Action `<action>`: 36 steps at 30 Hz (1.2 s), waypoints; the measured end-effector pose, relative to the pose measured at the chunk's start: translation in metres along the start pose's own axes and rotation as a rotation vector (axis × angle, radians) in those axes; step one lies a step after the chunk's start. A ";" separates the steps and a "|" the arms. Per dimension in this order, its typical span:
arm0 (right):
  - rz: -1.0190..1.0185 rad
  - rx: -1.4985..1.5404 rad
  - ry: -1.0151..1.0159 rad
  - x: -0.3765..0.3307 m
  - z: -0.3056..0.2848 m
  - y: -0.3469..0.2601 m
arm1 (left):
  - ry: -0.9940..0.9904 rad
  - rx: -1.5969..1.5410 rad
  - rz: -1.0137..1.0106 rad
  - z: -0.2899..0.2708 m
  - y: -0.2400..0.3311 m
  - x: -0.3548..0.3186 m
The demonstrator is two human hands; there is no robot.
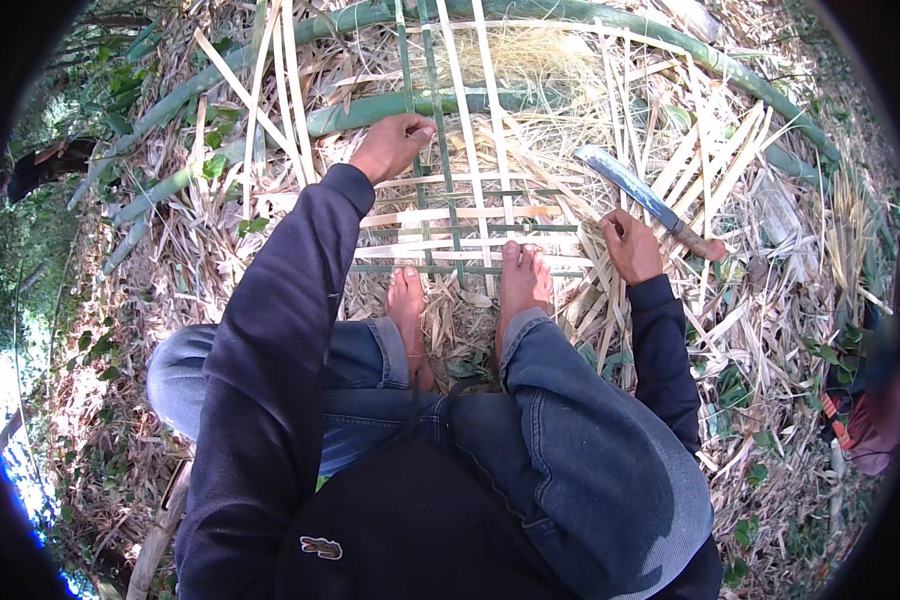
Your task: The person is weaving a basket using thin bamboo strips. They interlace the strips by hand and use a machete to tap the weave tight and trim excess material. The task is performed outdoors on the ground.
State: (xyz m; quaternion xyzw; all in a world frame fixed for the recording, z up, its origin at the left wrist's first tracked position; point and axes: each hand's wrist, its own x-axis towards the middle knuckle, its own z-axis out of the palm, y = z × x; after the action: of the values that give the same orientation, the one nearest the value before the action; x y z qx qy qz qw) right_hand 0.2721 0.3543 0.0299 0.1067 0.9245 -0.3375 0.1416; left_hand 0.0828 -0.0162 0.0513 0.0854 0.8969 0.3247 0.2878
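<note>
A loose weave of pale and green bamboo strips [515,212] lies on the ground in front of me, with my bare feet [526,280] at its near edge. My left hand [390,148] is over the weave's upper left. Its fingers are pinched together against the upright green strips [448,170]; whether they grip one is hidden. By the right ends of the crosswise strips my right hand [632,247] is curled, thumb toward forefinger, and I cannot make out what is in it. Just beyond it rests a long knife [635,185] with a wooden handle.
Thick green bamboo poles [360,112] arch across the ground beyond the weave. Split pale strips [710,160] lie right of the knife, and more lean at upper left. Dry leaves cover the ground. A dark reddish blurred item [875,420] is at the right rim.
</note>
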 end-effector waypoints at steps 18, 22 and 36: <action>-0.034 0.001 0.033 0.004 0.002 -0.024 | 0.073 -0.246 0.016 0.020 0.000 0.028; -0.042 0.020 0.066 0.007 0.006 -0.027 | 0.120 -0.342 0.013 0.023 0.007 0.047; 0.014 0.057 0.101 0.009 0.023 -0.033 | 0.219 -0.522 -0.171 0.020 0.020 0.086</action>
State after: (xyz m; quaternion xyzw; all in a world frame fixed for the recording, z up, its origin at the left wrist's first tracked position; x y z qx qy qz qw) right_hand 0.2581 0.3157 0.0297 0.1338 0.9197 -0.3570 0.0941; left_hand 0.0228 0.0390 0.0117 -0.1032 0.8128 0.5261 0.2278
